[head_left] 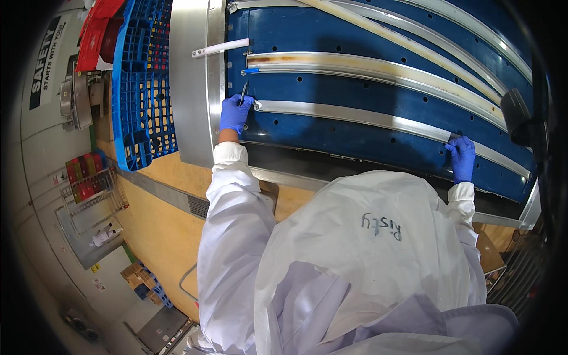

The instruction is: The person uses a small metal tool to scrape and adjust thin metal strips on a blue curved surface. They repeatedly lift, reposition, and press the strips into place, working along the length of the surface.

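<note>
My left hand (pixel 235 115), in a blue glove, is closed around a slim grey pointed tool (pixel 243 93); its exact kind I cannot make out. It is beside the left end of a long pale metal strip (pixel 355 118), where a small whitish scrap (pixel 257 105) sits. My right hand (pixel 461 157), also gloved in blue, has its fingers closed at the near edge of the same strip, well to the right. A small dark piece (pixel 454 136) shows at those fingertips, partly covered by them. The strip lies on a blue work surface (pixel 296 135) dotted with holes.
Farther back lie several long strips, one with brownish stains (pixel 355 66) and another set diagonally (pixel 408 44). A blue-tipped stick (pixel 251 70) rests by the stained one. On the steel border (pixel 192 112) lies a white rod (pixel 222 48); a blue plastic pallet (pixel 127 112) stands left.
</note>
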A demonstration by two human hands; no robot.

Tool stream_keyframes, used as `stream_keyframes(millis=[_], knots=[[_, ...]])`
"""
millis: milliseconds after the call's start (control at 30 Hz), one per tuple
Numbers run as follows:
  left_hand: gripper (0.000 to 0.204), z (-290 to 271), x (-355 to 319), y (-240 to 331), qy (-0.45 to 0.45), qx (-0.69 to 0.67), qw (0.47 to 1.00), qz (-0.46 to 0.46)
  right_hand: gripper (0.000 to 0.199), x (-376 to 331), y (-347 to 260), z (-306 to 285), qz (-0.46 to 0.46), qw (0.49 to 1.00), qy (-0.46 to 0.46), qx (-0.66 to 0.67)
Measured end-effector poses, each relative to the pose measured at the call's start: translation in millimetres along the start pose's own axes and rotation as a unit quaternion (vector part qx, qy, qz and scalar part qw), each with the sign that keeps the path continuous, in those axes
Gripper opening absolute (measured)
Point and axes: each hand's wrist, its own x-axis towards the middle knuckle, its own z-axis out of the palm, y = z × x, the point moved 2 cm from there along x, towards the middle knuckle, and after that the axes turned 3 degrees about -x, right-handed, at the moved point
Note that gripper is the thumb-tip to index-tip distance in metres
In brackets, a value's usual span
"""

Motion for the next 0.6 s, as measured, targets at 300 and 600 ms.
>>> stream_keyframes(millis=[300, 600], knots=[[0.032, 3, -55, 44, 0.080, 0.169, 0.972, 0.141, 0.018, -1, -1, 0, -0.017, 1.000, 0.011, 0.006], [0.046, 3, -62, 50, 0.113, 0.066, 0.974, 0.182, 0.018, -2, -2, -1, -0.020, 1.000, 0.012, -0.006]])
